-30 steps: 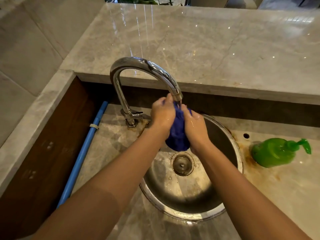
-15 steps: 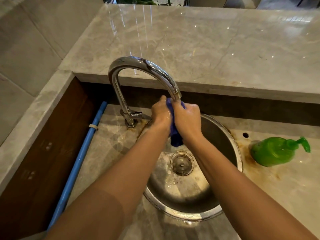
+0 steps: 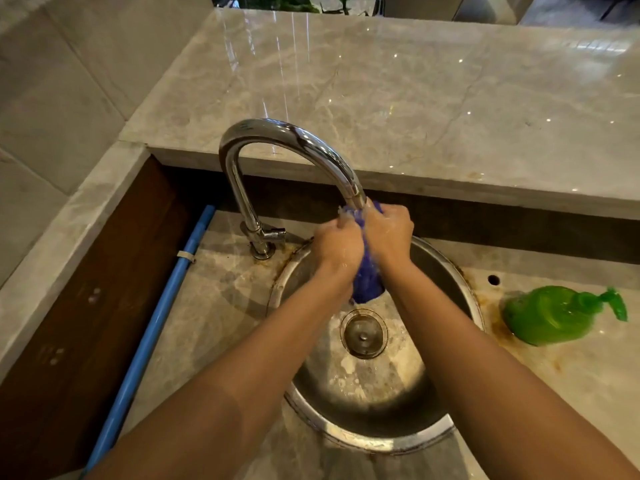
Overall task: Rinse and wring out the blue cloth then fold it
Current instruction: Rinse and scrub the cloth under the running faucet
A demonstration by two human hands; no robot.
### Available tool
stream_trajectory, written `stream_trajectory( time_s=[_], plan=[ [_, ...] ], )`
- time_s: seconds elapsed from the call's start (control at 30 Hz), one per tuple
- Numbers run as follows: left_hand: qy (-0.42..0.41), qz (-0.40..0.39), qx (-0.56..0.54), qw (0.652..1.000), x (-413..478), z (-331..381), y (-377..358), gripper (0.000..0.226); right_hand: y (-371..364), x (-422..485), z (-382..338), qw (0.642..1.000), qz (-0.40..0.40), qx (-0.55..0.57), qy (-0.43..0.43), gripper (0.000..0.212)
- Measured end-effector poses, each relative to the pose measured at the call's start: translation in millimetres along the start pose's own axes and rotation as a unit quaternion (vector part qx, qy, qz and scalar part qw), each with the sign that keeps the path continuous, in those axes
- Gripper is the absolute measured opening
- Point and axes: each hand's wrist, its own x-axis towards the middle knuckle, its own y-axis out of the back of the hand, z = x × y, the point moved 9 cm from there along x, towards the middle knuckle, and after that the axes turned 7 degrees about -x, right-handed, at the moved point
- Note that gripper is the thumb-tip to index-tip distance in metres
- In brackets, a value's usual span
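Cloth (image 3: 367,285): blue, bunched into a wad between your two hands, directly under the spout of the tap (image 3: 287,136) and above the bowl of the sink (image 3: 381,441). Its top edge touches the spout tip, where water glints; its lower end hangs free below your wrists, above the drain (image 3: 363,333).

Left hand (image 3: 337,245): your fingers are curled round the cloth's left side, back of the hand toward you.

Right hand (image 3: 389,233): your fingers are curled round the cloth's upper right part, slightly higher than the left hand; the two hands press close together.

Tap: chrome gooseneck, base at the sink's far left rim.

Sink: round steel bowl set in a marble counter (image 3: 221,306), rust stains along the rim.

Bottle (image 3: 550,315): green pump dispenser, lying on its side on the counter right of the sink.

Pipe (image 3: 152,327): blue, running along the counter's left edge.
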Motion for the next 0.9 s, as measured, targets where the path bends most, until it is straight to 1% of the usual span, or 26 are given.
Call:
stream_trajectory(
  time_s=[0.03, 0.07, 0.13, 0.2, 0.23, 0.27, 0.3, 0.33, 0.37, 0.4, 0.43, 0.47, 0.53, 0.57, 0.6, 0.63, 0.7, 0.73, 0.77, 0.8, 0.83, 0.87, 0.9],
  plan=[
    [-0.036, -0.014, 0.039, 0.999, -1, 3, -3, 0.033, 0, 4, 8, 0.999, -0.011, 0.019, -0.031, 0.043],
    [-0.052, -0.012, 0.057, 0.997, 2, 9, -2, 0.032, -4, 1, 18, 0.998, -0.024, 0.029, -0.056, 0.041],
    [-0.041, 0.037, 0.058, 0.997, 20, 22, 6, 0.032, -13, -17, 28, 0.997, -0.024, 0.039, -0.063, 0.043],
    [-0.015, 0.081, -0.002, 0.997, 28, 28, 14, 0.033, -18, -37, 26, 0.997, -0.019, 0.057, -0.042, 0.041],
    [-0.030, 0.082, -0.022, 0.996, 26, 28, 14, 0.034, -16, -36, 25, 0.998, -0.009, 0.055, -0.038, 0.041],
    [-0.068, 0.076, 0.005, 0.995, 19, 29, 11, 0.036, -11, -30, 27, 0.998, 0.000, 0.050, -0.043, 0.041],
    [-0.123, 0.057, 0.069, 0.988, 7, 29, 5, 0.039, -7, -19, 29, 0.998, -0.002, 0.035, -0.052, 0.038],
    [-0.168, 0.017, 0.129, 0.977, -6, 27, -5, 0.041, -5, -10, 31, 0.998, -0.017, 0.010, -0.064, 0.037],
    [-0.190, -0.016, 0.165, 0.968, -12, 22, -12, 0.043, -5, -4, 33, 0.996, -0.033, -0.006, -0.077, 0.036],
    [-0.192, -0.029, 0.179, 0.964, -11, 22, -13, 0.043, -6, -4, 40, 0.995, -0.040, 0.001, -0.096, 0.035],
    [-0.191, -0.010, 0.181, 0.965, -2, 27, -10, 0.042, -11, -8, 46, 0.992, -0.042, 0.032, -0.117, 0.035],
    [-0.183, 0.030, 0.182, 0.966, 8, 37, -2, 0.042, -17, -17, 49, 0.987, -0.046, 0.077, -0.135, 0.033],
    [-0.146, 0.098, 0.142, 0.974, 25, 51, 16, 0.041, -30, -33, 46, 0.981, -0.059, 0.127, -0.137, 0.031],
    [-0.133, 0.104, 0.110, 0.980, 28, 50, 19, 0.040, -32, -34, 41, 0.982, -0.058, 0.135, -0.116, 0.031],
    [-0.120, 0.098, 0.098, 0.983, 25, 45, 16, 0.040, -29, -30, 34, 0.986, -0.051, 0.125, -0.096, 0.033],
    [-0.121, 0.083, 0.102, 0.984, 15, 36, 11, 0.040, -23, -21, 25, 0.993, -0.049, 0.083, -0.072, 0.034],
    [-0.159, 0.011, 0.113, 0.981, -12, 22, -6, 0.042, -15, -5, 12, 0.997, -0.062, 0.013, -0.043, 0.030],
    [-0.176, -0.024, 0.120, 0.977, -20, 20, -12, 0.044, -13, 0, 15, 0.995, -0.072, 0.037, -0.058, 0.028],
    [-0.188, -0.040, 0.130, 0.973, -21, 23, -13, 0.047, -15, -2, 19, 0.989, -0.093, 0.082, -0.079, 0.029],
    [-0.194, -0.033, 0.146, 0.969, -16, 32, -11, 0.049, -16, -8, 23, 0.981, -0.104, 0.132, -0.096, 0.030],
    [-0.197, -0.010, 0.161, 0.967, -7, 42, -5, 0.050, -20, -15, 27, 0.972, -0.109, 0.180, -0.103, 0.030],
    [-0.190, 0.021, 0.171, 0.967, 2, 51, 3, 0.048, -24, -23, 30, 0.968, -0.109, 0.198, -0.106, 0.030],
    [-0.184, 0.055, 0.169, 0.967, 10, 58, 12, 0.043, -24, -29, 29, 0.971, -0.107, 0.191, -0.100, 0.030]
  ],
)
